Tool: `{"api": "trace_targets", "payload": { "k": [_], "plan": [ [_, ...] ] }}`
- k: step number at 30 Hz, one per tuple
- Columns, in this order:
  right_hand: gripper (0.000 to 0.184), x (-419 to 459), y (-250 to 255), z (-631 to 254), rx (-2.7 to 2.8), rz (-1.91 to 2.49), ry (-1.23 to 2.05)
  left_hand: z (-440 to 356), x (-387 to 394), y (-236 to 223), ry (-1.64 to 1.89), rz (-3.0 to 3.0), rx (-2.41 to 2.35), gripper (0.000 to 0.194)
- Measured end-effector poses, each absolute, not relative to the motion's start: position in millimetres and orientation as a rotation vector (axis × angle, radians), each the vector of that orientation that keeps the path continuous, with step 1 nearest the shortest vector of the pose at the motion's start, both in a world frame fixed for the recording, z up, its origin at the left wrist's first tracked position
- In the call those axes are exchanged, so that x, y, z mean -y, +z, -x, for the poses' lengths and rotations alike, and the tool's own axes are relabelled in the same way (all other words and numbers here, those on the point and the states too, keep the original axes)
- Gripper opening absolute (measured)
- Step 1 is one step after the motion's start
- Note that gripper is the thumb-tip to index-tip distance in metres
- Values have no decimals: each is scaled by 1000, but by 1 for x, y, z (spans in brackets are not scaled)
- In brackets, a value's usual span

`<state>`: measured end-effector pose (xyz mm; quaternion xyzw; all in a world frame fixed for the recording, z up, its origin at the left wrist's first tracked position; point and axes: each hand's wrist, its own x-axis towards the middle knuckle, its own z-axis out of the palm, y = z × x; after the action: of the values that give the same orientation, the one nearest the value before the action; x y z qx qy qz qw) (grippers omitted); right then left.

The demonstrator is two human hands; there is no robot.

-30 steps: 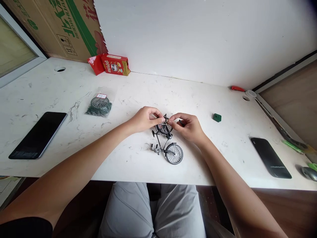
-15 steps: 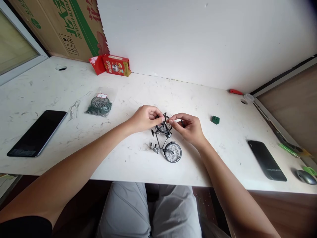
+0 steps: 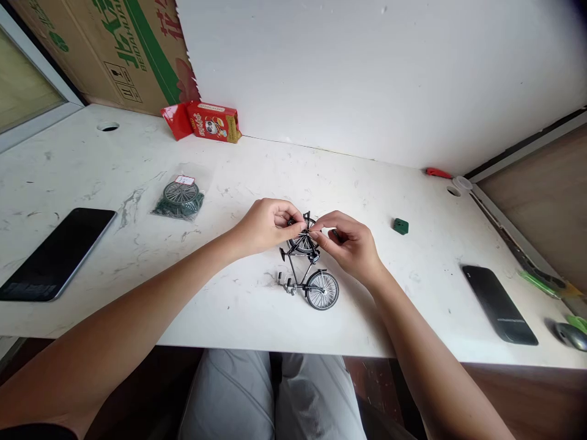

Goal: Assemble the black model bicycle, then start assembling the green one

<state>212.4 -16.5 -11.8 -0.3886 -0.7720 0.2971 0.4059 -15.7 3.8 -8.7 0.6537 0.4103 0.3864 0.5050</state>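
A black model bicycle [image 3: 297,270] lies on its side on the white desk, its front wheel [image 3: 323,289] and handlebar toward me. At its far end, my left hand [image 3: 270,226] pinches the frame beside the rear wheel [image 3: 302,243], thumb and forefinger pressed together. Against the same wheel's hub, the thumb and forefinger of my right hand [image 3: 351,244] close in a pinch; whatever is between those tips is too small to make out. Something dark shows within the right hand's curled fingers.
A clear bag of model wheels and green parts [image 3: 178,198] lies left, near a phone [image 3: 57,253]. Behind is a red box [image 3: 213,122]. To the right are a small green block [image 3: 400,226], another phone [image 3: 499,304], a mouse [image 3: 571,336] and a red item [image 3: 439,173].
The view has shifted slightly, so the desk items sit a little differently. Both hands stay at the rear wheel, with the right fingertips a touch nearer the hub.
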Motion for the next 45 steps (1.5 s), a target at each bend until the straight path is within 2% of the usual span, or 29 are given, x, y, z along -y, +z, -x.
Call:
{"api": "trace_targets", "payload": {
  "k": [15,33,45],
  "plan": [
    [10,15,-13,-216,1979,1022,758,17,1,-2,898,-1487,-954,12],
    [3,17,-9,-216,1884,1007,997,17,2,-6,898,-1504,-928,13],
    [6,15,-11,-219,1841,961,1119,17,4,-4,870,-1481,-899,16]
  ]
}}
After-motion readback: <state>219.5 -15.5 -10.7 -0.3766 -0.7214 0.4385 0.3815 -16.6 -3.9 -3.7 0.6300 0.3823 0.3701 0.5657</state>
